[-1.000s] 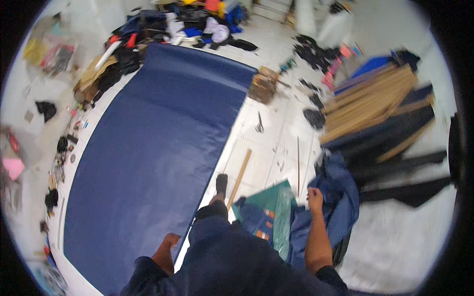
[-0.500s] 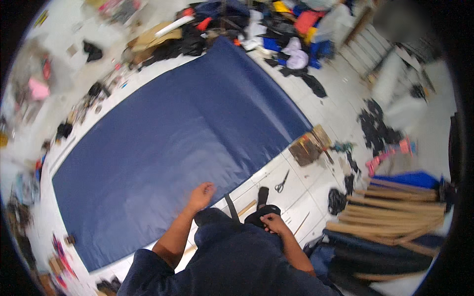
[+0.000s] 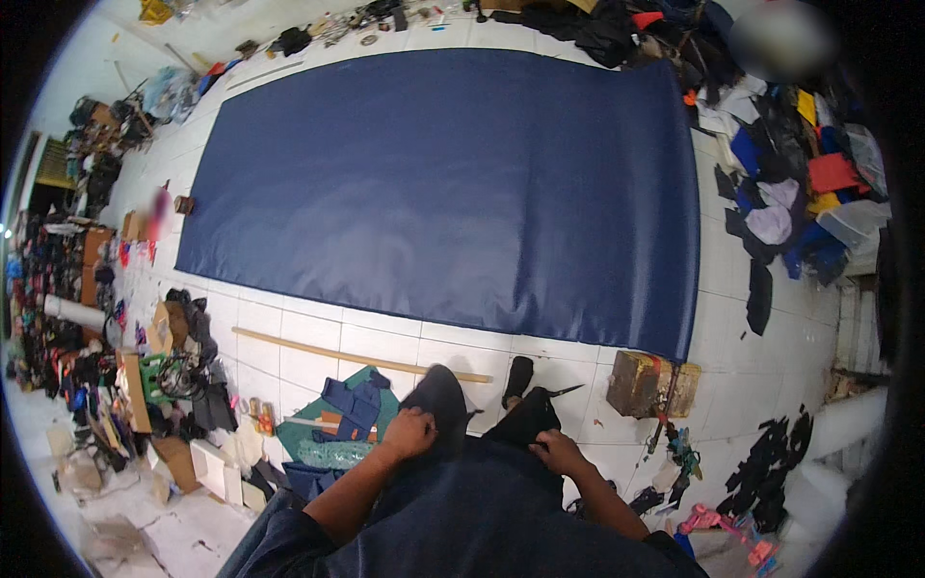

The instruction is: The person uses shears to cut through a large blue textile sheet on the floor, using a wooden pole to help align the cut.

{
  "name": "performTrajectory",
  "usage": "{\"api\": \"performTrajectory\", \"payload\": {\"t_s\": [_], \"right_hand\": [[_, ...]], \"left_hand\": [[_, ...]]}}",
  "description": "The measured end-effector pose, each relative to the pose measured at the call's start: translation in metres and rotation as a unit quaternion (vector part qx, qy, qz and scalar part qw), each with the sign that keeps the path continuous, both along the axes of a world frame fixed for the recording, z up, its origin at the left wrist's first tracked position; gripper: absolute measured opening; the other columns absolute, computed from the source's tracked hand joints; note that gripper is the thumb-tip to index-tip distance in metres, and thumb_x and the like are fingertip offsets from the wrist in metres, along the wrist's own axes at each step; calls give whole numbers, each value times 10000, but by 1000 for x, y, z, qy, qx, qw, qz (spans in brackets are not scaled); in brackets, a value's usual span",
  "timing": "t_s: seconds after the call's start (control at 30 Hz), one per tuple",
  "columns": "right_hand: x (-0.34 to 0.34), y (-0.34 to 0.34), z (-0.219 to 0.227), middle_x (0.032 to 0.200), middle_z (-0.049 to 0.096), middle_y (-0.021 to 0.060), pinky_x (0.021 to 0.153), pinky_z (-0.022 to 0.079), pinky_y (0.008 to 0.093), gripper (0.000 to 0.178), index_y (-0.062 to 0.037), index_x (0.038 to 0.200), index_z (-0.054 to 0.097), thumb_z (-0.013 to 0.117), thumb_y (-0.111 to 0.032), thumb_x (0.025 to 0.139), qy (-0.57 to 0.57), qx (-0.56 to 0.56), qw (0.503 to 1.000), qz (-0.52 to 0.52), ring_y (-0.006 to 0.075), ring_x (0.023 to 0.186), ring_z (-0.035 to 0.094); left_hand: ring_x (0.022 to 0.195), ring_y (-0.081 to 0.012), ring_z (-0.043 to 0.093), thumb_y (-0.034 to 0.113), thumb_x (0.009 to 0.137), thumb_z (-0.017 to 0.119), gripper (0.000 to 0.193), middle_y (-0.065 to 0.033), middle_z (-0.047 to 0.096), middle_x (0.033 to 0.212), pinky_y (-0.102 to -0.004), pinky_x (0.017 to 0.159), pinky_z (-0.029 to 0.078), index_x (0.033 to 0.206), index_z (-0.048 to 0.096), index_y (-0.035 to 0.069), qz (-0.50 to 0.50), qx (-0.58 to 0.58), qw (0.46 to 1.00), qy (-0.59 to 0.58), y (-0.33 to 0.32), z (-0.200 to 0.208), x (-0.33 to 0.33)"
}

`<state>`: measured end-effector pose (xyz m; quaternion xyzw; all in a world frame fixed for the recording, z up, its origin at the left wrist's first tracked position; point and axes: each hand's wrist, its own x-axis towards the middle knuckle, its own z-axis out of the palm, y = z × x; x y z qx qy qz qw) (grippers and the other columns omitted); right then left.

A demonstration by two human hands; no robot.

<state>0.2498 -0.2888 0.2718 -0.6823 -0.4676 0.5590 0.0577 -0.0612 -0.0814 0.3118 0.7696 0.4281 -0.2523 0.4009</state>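
Observation:
A wide sheet of dark blue, slightly shiny material [image 3: 414, 193] lies spread on the tiled floor in front of me. My left hand [image 3: 410, 433] is at my left thigh, its fingers curled on the dark trouser leg [image 3: 438, 395]. At my other thigh, my right hand [image 3: 559, 452] has its fingers closed on the cloth of the right trouser leg [image 3: 525, 419]. Both hands are apart from the sheet. Just past my right knee pokes the dark tip of the scissors [image 3: 567, 390], the rest hidden behind my leg.
A long wooden strip [image 3: 356, 353] lies between me and the sheet. A worn block [image 3: 636, 383] stands by its near right corner, a small block [image 3: 183, 204] by its left edge. Fabric scraps [image 3: 771, 207] heap at far right; boxes and clutter [image 3: 173, 385] crowd the left.
My view has swung left, so the sheet now lies straighter across it. My left hand has drawn back from above the sheet's edge to my thigh; the right stays by the right leg.

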Motion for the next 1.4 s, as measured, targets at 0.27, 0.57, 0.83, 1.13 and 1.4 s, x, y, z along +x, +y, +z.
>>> {"api": "performTrajectory", "payload": {"t_s": [0.27, 0.57, 0.83, 1.13, 1.4], "right_hand": [[39, -33, 67, 1105, 639, 210, 807, 507, 437, 688, -63, 1225, 515, 594, -655, 883, 143, -231, 962, 24, 343, 950, 654], [-32, 47, -112, 895, 681, 168, 727, 523, 399, 673, -53, 1062, 624, 542, -698, 888, 268, -459, 735, 420, 281, 844, 663], [-164, 186, -487, 1156, 633, 199, 882, 487, 522, 547, -88, 1245, 521, 674, -461, 876, -24, 54, 921, 385, 386, 1066, 621], [-242, 181, -652, 1125, 565, 176, 842, 482, 517, 588, -108, 1399, 406, 646, -285, 892, -36, 232, 908, 347, 366, 1048, 580], [-232, 255, -580, 1144, 580, 238, 934, 472, 514, 510, -85, 1395, 394, 480, -386, 993, 118, 181, 942, 256, 423, 1061, 592]], "left_hand": [[1009, -328, 633, 520, 911, 569, 528, -210, 656, 1100, -452, 868, 472, 1024, 672, 15, 192, -382, 897, 113, -97, 47, -57], [977, -311, 625, 252, 884, 589, 345, -174, 650, 1087, -434, 903, 493, 1133, 643, 20, -135, -582, 773, -215, -268, -111, -147], [814, -383, 647, 301, 901, 612, 312, -200, 637, 872, -481, 816, 520, 1039, 614, 21, 91, 42, 995, 12, -16, -296, -32], [931, -379, 646, 382, 941, 604, 538, -194, 617, 1022, -459, 793, 515, 1366, 482, 76, 1, -29, 993, -114, 34, -352, -89], [989, -296, 636, 310, 916, 682, 548, -171, 624, 1110, -384, 842, 516, 1359, 521, 30, 54, -25, 972, -228, 72, -344, -103]]}}
